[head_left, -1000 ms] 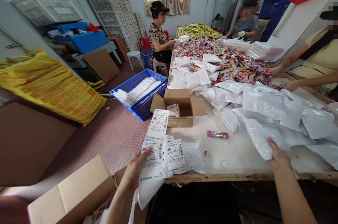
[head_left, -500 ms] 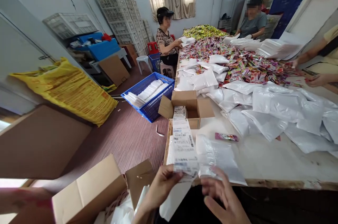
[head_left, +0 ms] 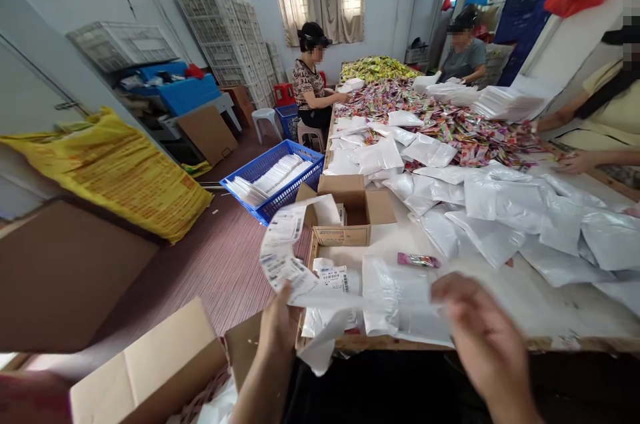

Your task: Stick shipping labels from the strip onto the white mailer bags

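- We have the printed label strip in our left hand [head_left: 277, 321], thumb and fingers closed on its lower end; the label strip [head_left: 277, 252] arcs up from there, beyond the near left corner of the table [head_left: 500, 307], and over to the cardboard box [head_left: 342, 235].
- Our right hand [head_left: 483, 327] is blurred above the near edge of the table, fingers bent and partly spread; we cannot tell whether they have hold of anything.
- A loose white tail [head_left: 323, 347] hangs past the table edge, just right of our left hand.
- We judge the strip light and springy, apt to curl or crease, so a flat pinch by its margins suits it; any exposed label back would likely be tacky.
- Between our hands lies a white packet [head_left: 379, 297], beside a labelled packet [head_left: 336, 279].
- The white packet looks soft, light and slick; we would grip its flat border, since its film probably wrinkles.
- Beyond it lies a small purple sachet [head_left: 418, 260].
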Demonstrator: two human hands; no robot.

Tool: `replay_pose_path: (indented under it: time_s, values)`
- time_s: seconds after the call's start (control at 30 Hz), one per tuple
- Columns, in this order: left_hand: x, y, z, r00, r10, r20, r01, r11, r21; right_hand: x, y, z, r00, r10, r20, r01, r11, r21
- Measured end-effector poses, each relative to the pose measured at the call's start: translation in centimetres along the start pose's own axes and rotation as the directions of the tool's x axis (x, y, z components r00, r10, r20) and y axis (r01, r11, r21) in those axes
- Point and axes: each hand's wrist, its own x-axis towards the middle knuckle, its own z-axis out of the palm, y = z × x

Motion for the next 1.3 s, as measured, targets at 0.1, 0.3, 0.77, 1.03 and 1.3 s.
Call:
replay_pose_path:
  time_s: [0.1,0.3,0.77,1.03,1.3]
  values:
    - [0.6,1.4,-0.5,1.0,0.015,0.0,-0.015,0.999,0.035,2.5,5.4,-1.1,0.976,0.164,-0.144,-0.203,0.923,-0.327]
    - [-1.0,1.2,-0.8,0.956,-0.178,0.231,0.131,0.969,0.208,-2.2,13.9,3.1,0.97,0.121,0.212,0.044,0.765,-0.642]
    - [-1.7,1.3,-1.2,0.985,-0.094,0.143,0.061,0.973,0.223,8.7,18.2,-10.3,0.979,0.101,-0.178,-0.204,0.566,-0.799]
    - [-1.4,2.5,-2.0,0.973,-0.061,0.222,0.007,0.972,0.235,-0.7,7.9,-5.4,0.99,0.123,0.073,-0.093,0.94,-0.327]
    - [-2.6,5.4,-2.8,0.977,0.102,0.186,-0.142,0.966,0.217,3.0,11.0,2.2,0.825,0.525,0.208,-0.354,0.767,-0.534]
